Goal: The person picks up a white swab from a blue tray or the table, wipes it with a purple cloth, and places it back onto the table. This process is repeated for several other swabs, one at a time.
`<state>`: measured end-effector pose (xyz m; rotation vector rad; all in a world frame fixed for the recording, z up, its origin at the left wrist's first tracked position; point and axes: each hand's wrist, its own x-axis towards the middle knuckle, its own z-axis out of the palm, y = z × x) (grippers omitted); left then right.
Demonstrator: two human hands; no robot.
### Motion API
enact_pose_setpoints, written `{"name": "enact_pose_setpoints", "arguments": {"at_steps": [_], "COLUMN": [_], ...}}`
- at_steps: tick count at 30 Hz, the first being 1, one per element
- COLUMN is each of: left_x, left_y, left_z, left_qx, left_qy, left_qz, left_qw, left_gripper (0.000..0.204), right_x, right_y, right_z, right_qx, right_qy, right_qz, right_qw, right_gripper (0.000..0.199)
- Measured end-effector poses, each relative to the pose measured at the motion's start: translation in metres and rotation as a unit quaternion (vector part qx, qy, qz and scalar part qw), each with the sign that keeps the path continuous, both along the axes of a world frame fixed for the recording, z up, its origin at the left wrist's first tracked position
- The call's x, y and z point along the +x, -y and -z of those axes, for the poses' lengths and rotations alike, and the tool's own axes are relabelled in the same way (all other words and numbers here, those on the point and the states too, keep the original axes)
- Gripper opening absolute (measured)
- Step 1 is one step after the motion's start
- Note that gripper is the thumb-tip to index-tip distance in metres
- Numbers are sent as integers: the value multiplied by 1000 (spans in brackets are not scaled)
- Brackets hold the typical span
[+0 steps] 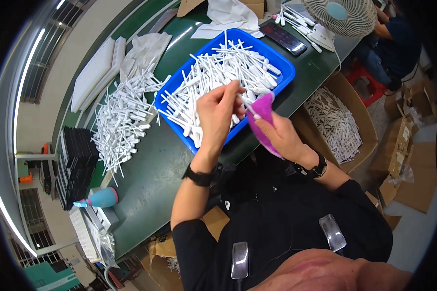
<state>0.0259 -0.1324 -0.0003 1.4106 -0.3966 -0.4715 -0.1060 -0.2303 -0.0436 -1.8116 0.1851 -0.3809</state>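
Note:
A blue tray (289, 80) on the green table holds a heap of thin white plastic sticks (204, 72), each with one thicker end. Over its near edge, my left hand (217, 109) is closed with its fingertips pinched around one end of a white stick (246, 100). The right hand (284, 138) grips a purple cloth (263, 109), which is folded against the other end of that stick. Part of the stick is hidden by fingers and cloth.
Left of the tray lies a loose pile of similar sticks (121, 116), beside stacked black trays (77, 160) and a blue-pink bottle (103, 197). A phone (283, 38) and fan (342, 14) stand at the back right. A cardboard box (369, 131) of sticks is right; a person (398, 39) sits beyond.

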Motion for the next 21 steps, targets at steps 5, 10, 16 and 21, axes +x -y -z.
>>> {"name": "enact_pose_setpoints", "arguments": {"at_steps": [5,10,16,21], "left_x": [46,83,122,159], "left_y": [32,50,-62,-157], "left_z": [10,37,24,61], "left_qx": [-2,29,229,486], "left_qy": [2,-12,349,334], "left_qz": [58,79,-182,-233], "left_qw": [998,996,890,773], "left_gripper": [34,37,29,29], "right_x": [-11,-15,-18,-9], "right_y": [19,15,22,19], "right_z": [11,18,-4,10], "right_qx": [26,339,548,566], "right_qy": [-55,-45,-3,6], "right_qz": [72,81,45,9], "right_qw": [996,936,835,824], "right_gripper": [30,39,42,40]}}
